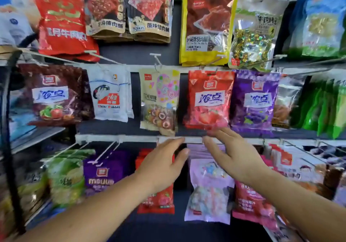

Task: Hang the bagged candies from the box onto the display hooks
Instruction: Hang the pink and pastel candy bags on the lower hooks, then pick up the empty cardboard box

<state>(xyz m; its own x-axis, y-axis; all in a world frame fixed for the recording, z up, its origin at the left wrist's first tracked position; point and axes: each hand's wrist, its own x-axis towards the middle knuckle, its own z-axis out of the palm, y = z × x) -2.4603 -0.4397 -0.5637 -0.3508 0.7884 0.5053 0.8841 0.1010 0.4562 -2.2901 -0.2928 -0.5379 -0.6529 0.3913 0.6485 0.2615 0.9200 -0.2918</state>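
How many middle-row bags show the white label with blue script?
3: maroon bag far left, red bag right of centre, purple bag next to it on the right. Others may hang hidden behind them.

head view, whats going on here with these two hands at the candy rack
A person faces a rack of hanging candy bags. Both the left hand and right hand are open and hold nothing, stretched toward the white rail just below the red strawberry bag. No box shows.

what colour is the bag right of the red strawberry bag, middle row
The bag is purple with a white label, seen in the head view.
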